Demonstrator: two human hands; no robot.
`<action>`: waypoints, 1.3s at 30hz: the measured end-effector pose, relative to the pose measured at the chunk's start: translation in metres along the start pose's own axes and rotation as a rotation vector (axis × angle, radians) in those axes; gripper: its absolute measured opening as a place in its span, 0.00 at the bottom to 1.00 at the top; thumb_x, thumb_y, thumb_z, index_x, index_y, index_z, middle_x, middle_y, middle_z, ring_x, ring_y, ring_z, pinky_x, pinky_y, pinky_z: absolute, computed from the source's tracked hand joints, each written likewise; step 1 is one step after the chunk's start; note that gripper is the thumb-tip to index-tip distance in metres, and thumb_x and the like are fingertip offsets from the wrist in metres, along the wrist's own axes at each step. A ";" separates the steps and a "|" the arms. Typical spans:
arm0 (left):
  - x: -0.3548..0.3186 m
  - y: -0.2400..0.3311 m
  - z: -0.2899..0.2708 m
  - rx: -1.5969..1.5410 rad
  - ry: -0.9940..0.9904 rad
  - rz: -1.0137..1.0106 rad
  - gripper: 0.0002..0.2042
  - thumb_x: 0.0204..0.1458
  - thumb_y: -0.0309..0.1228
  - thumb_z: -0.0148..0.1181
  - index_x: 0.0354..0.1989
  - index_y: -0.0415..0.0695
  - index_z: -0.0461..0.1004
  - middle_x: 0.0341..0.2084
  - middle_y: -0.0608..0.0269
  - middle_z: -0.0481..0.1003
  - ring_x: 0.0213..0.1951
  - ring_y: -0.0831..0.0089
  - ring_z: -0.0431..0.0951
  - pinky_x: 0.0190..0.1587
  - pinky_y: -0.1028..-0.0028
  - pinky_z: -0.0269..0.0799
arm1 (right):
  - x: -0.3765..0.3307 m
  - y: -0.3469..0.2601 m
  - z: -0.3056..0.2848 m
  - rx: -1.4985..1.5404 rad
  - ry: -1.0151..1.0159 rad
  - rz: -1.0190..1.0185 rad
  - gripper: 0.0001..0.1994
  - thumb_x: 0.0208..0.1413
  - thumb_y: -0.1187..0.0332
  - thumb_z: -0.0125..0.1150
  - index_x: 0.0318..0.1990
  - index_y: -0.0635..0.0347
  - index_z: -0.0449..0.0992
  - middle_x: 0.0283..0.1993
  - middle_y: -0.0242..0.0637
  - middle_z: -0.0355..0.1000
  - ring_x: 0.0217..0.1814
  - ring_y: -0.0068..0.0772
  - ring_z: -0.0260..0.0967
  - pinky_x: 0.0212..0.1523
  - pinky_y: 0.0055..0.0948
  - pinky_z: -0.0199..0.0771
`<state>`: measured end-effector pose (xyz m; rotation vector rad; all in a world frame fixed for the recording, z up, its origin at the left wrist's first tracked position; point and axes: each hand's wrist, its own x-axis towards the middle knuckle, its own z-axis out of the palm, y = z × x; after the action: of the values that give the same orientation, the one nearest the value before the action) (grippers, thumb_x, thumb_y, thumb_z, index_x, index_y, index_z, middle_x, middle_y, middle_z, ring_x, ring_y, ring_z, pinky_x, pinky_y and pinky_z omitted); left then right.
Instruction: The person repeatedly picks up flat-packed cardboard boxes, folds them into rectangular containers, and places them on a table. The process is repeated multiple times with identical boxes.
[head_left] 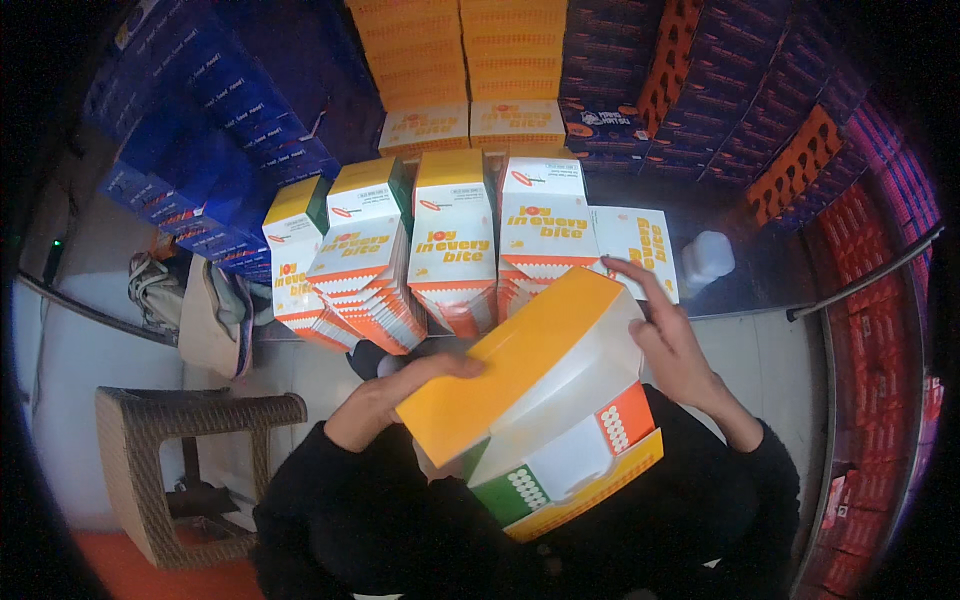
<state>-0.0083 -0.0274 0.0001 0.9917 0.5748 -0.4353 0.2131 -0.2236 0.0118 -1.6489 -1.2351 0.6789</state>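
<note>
A yellow, white, green and orange folding carton (pixel 555 370) is held tilted in front of my chest, its white inside partly showing. My left hand (pixel 405 390) is closed on its left end, with the thumb over the yellow panel. At the other end my right hand (pixel 675 345) grips the edge, the thumb by the white inner side and a finger stretched along the far edge. Just beyond the carton stand stacks of nested, flat-folded cartons (pixel 455 235) in white, yellow and orange. One white printed carton (pixel 640 240) lies at the right end of this row.
Dark blue boxes (pixel 200 170) are piled at the left, and yellow stacks (pixel 515 50) rise at the back. A white bottle-like container (pixel 708 257) stands right of the row. A brown woven stool (pixel 190 470) is at lower left. Red packages (pixel 870 300) fill the right side.
</note>
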 end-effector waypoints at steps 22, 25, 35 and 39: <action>0.001 0.015 0.017 0.532 0.707 1.140 0.30 0.48 0.21 0.43 0.64 0.37 0.50 0.61 0.49 0.55 0.64 0.60 0.53 0.64 0.69 0.48 | -0.012 -0.031 -0.014 0.097 0.187 -0.079 0.34 0.46 0.79 0.42 0.66 0.54 0.55 0.64 0.46 0.57 0.63 0.33 0.58 0.59 0.30 0.61; -0.010 0.014 0.013 0.447 0.643 0.989 0.28 0.46 0.25 0.41 0.60 0.36 0.56 0.59 0.53 0.58 0.62 0.64 0.57 0.64 0.70 0.47 | -0.017 -0.025 -0.018 0.403 0.151 0.086 0.33 0.43 0.78 0.44 0.64 0.53 0.57 0.62 0.43 0.59 0.61 0.29 0.60 0.58 0.29 0.63; -0.012 0.001 -0.002 0.510 0.544 1.044 0.17 0.48 0.26 0.38 0.43 0.35 0.70 0.44 0.53 0.70 0.48 0.66 0.69 0.53 0.72 0.60 | -0.015 -0.005 -0.013 0.524 0.246 0.095 0.31 0.39 0.79 0.43 0.58 0.55 0.64 0.58 0.40 0.61 0.60 0.31 0.61 0.60 0.29 0.61; -0.012 0.003 -0.003 0.483 0.497 1.035 0.17 0.48 0.25 0.38 0.44 0.35 0.70 0.45 0.53 0.70 0.49 0.67 0.69 0.54 0.72 0.61 | -0.013 -0.006 -0.013 0.518 0.233 0.085 0.30 0.39 0.79 0.43 0.56 0.56 0.66 0.57 0.39 0.62 0.61 0.31 0.60 0.61 0.29 0.59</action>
<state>-0.0170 -0.0222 0.0080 1.7217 0.3192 0.6455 0.2170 -0.2401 0.0207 -1.3049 -0.7458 0.7586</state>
